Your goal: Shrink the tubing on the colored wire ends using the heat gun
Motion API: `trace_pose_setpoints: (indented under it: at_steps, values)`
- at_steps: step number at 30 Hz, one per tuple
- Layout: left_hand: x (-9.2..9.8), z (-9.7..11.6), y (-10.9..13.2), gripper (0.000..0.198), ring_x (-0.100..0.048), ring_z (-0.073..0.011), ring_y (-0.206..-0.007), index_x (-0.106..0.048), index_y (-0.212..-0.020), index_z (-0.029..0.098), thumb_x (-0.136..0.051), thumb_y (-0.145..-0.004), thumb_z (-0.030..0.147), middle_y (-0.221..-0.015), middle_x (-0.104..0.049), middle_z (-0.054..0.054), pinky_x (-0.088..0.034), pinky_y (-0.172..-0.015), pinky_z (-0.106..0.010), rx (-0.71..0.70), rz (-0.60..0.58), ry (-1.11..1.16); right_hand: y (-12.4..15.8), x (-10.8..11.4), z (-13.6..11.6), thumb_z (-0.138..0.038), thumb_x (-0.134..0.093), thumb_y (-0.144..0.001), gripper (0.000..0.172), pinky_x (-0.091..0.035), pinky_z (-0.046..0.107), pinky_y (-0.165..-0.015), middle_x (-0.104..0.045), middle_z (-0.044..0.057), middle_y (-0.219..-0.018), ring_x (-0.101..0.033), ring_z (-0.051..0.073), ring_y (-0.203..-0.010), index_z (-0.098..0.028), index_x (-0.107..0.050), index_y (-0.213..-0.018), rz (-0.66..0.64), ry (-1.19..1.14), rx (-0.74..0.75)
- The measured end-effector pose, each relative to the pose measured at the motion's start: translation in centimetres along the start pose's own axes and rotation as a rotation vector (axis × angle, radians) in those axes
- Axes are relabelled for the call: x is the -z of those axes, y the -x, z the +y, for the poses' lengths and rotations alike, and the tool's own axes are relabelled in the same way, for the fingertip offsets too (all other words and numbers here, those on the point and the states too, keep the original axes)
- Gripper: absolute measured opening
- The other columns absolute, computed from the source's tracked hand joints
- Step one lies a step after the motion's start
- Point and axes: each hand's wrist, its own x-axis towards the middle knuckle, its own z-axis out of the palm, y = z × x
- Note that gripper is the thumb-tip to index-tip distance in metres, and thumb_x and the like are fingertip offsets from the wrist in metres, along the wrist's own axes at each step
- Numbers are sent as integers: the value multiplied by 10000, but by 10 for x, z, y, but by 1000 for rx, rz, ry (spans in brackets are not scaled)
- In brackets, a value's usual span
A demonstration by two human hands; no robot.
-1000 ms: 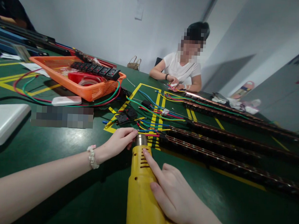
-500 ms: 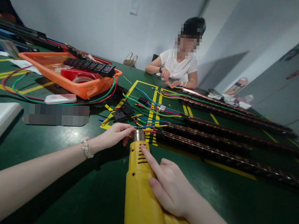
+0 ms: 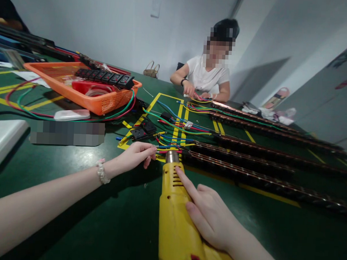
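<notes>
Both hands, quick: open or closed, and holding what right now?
Left hand: closed, pinching wires at their ends.
Right hand: holding the yellow heat gun, index finger stretched along it.

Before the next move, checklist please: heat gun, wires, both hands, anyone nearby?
1. Right hand holds heat gun: ok, index finger lies along its vents.
2. Left hand pinches wires: ok, at the fingertips.
3. Nozzle well apart from left fingertips: not ok, it sits close by.
4. Heat gun switched off: cannot tell.
5. Co-worker's hands away from nozzle: ok, across the table.
6. Orange basket apart from nozzle: ok.
</notes>
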Motion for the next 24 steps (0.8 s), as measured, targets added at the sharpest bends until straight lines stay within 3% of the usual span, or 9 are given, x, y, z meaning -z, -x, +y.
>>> trace_pose_setpoints:
  at_steps: [14,24]
  values:
    - [-1,1,1,418,-488,-51,-435,-529,-703,95,-408,-836,472,-466,-518,22,-349,-508,-154,37,18,2,19,0,19,-400,-82,-939,525,-337,325,-652,-492,3,-643,-437,171,-631,-295,112,-1415,-5,-59,-166]
    - [0,-1,0,444,-485,-47,-447,-540,-712,99,-387,-845,494,-466,-521,21,-358,-539,-157,5,-7,-16,18,2,17,-387,-80,-939,512,-356,322,-626,-536,11,-703,-458,176,-627,-329,129,-1404,48,-53,-116]
